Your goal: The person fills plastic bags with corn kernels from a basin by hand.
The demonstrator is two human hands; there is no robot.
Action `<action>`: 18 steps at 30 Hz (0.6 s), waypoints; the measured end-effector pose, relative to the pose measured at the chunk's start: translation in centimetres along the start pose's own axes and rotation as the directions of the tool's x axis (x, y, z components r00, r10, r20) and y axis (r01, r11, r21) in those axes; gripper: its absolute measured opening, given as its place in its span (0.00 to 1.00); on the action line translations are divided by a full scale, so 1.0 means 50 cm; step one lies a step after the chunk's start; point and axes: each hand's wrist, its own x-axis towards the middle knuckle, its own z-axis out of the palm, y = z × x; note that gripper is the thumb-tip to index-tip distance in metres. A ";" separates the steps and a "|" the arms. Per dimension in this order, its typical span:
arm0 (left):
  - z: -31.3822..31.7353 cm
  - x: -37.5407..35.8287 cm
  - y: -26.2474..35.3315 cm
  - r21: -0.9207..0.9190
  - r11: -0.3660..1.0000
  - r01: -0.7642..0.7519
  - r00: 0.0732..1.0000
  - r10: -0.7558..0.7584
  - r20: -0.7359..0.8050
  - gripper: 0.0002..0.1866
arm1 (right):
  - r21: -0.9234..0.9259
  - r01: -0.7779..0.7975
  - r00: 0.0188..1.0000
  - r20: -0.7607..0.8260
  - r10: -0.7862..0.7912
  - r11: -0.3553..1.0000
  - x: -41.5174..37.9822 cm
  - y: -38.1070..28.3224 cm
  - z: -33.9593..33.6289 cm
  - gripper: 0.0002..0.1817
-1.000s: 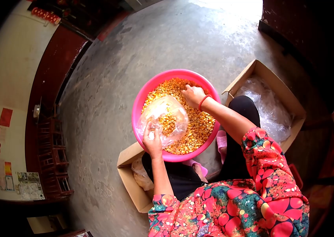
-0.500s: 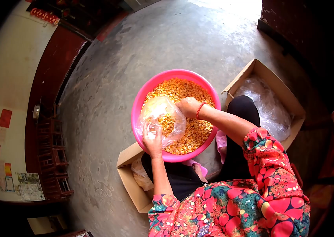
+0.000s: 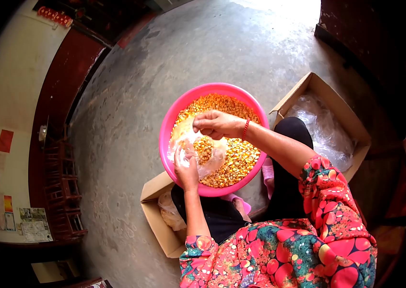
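Note:
A pink basin (image 3: 261,115) full of loose yellow-orange corn kernels (image 3: 242,156) stands in front of my knees. Over its left half is a clear plastic bag (image 3: 216,162), with kernels showing in or through its middle. My left hand (image 3: 186,170) grips the near left edge of the bag, thumb and fingers pinched on the film. Above the bag's far side hovers my right hand (image 3: 218,125), a red bracelet at its wrist. Its fingers are curled together, pointing left; whether they hold kernels or the bag's rim is hidden.
To the right, an open cardboard box (image 3: 360,139) holds clear plastic bags (image 3: 319,128). A smaller cardboard box (image 3: 157,230) by my left leg has a filled plastic bag (image 3: 171,212) in it. Wooden chairs (image 3: 64,187) line the left wall; concrete floor (image 3: 116,129) surrounds the basin.
My right hand has moved left and up, from the kernels at the bag's right edge to above the bag. My left hand keeps its hold, and the bag's opening has changed shape.

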 end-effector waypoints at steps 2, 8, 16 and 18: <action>-0.005 -0.001 0.023 -0.001 1.000 -0.022 1.000 0.022 -0.012 0.25 | 0.012 -0.029 0.989 0.148 0.026 1.000 0.002 -0.004 0.043 0.11; -0.006 -0.002 -0.001 -0.097 0.994 -0.051 0.996 0.043 -0.084 0.23 | -0.178 -0.130 0.988 -0.101 0.113 0.975 0.058 0.097 0.056 0.10; -0.009 -0.002 0.033 -0.192 0.981 0.031 0.993 -0.052 -0.102 0.22 | -0.600 -0.032 0.984 -0.161 -0.081 0.799 0.043 0.084 0.036 0.15; -0.007 -0.001 0.029 -0.181 0.983 0.022 0.993 -0.042 -0.107 0.23 | -0.722 0.098 0.983 -0.036 -0.179 0.685 0.043 0.084 0.036 0.15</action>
